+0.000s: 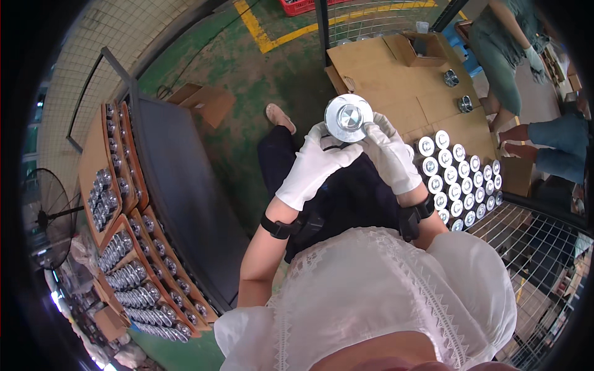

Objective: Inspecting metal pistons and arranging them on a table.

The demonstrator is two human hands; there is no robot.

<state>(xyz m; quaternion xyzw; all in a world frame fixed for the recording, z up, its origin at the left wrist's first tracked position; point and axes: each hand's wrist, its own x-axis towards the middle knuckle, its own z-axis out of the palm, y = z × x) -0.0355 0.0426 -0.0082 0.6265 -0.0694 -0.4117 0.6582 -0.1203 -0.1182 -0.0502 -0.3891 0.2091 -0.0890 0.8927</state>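
Observation:
A round, shiny metal part (349, 119) with a wide rim and a raised bright centre is held up in front of me, its face toward the camera. My left hand (318, 164), in a white glove, grips its lower left edge. On its lower right side, my right hand (391, 154), gloved too, has its thumb near the rim and its fingers closed around the edge. Parts of the fingers of both hands are hidden behind the piece. Close to my right hand, rows of similar metal parts (455, 170) stand on a cardboard-covered table (396, 86).
A small cardboard box (424, 51) and two separate metal parts (465, 104) sit on that table. To the left, a rack holds brown trays (133, 204) of metal parts beside a dark panel (179, 185). Another person (504, 55) stands at the far right. Flattened cardboard (210, 102) lies on the floor.

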